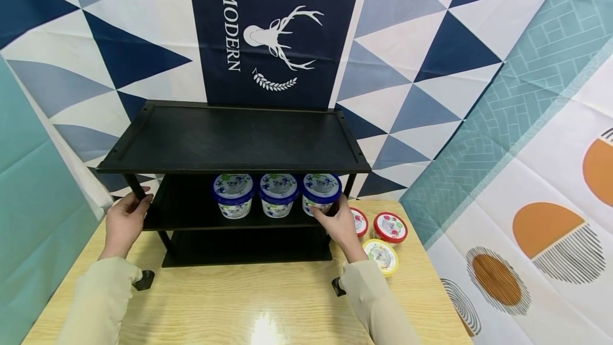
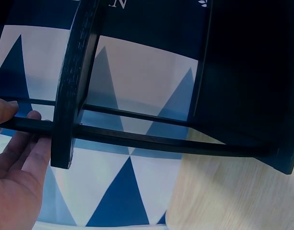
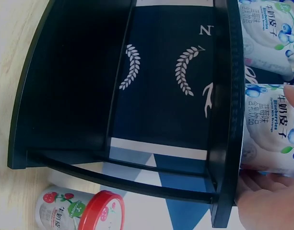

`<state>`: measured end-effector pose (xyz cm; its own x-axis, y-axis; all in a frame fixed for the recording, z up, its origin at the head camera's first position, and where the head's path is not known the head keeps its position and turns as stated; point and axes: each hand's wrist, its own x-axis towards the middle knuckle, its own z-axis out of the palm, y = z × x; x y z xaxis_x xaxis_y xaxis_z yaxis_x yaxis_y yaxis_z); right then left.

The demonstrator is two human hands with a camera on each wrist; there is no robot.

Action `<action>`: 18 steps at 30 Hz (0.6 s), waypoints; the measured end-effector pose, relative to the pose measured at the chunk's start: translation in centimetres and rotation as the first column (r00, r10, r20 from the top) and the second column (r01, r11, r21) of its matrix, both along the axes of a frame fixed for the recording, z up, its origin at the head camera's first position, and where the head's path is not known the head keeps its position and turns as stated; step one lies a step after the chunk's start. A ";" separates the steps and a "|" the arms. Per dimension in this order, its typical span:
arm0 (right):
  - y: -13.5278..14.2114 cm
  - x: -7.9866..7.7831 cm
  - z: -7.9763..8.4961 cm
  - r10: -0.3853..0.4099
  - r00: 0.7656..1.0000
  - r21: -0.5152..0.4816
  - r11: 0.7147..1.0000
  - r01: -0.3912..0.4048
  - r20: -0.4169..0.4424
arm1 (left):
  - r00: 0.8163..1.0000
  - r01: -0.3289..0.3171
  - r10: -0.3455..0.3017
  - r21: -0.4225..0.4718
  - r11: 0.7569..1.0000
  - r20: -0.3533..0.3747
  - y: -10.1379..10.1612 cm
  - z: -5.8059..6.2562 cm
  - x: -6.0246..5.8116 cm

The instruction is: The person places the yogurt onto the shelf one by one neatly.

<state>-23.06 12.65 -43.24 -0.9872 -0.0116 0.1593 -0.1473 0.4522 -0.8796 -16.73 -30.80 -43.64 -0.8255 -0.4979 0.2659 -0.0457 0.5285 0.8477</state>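
Three white tubs with blue lids and blueberry prints stand in a row on the middle tier of a black shelf rack (image 1: 234, 137): a left tub (image 1: 234, 209), a middle tub (image 1: 278, 207) and a right tub (image 1: 313, 205). My right hand (image 1: 341, 225) holds the right tub, thumb across its front and fingers round its right side. In the right wrist view the same tub (image 3: 264, 129) sits against the thumb, at the shelf edge. My left hand (image 1: 125, 222) grips the rack's left upright post (image 2: 29, 125), thumb on one side and fingers on the other.
On the wooden table (image 1: 230, 302), right of the rack, stand a red-lidded tub (image 1: 390, 227), a second red-lidded tub (image 1: 359, 221) partly behind my right hand, and a yellow-lidded tub (image 1: 381, 256). Patterned cloth (image 1: 383, 68) hangs behind the rack. The bottom tier (image 1: 249, 246) lies under the tubs.
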 end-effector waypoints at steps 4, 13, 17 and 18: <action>0.2 0.5 0.0 -0.025 0.999 -0.034 0.999 0.024 -0.030 | 1.000 -0.003 0.003 0.005 1.000 0.002 0.0 0.0 -0.1; 1.3 1.8 0.3 -0.090 0.993 -0.043 0.995 0.087 -0.073 | 0.999 -0.032 0.032 -0.001 1.000 -0.003 0.1 0.0 -0.2; 2.0 2.3 0.2 -0.102 0.990 -0.047 0.994 0.097 -0.095 | 1.000 -0.030 0.030 0.008 1.000 -0.001 0.1 0.1 -0.2; 2.2 2.3 0.2 -0.103 0.990 -0.052 0.994 0.098 -0.093 | 1.000 -0.029 0.029 0.005 1.000 0.000 0.1 0.1 -0.1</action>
<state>-20.72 14.85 -43.02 -0.9631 0.0966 0.2513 -0.1878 0.4276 -0.8842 -16.88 -30.72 -43.56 -0.8105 -0.5232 0.2635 -0.0610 0.5228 0.8503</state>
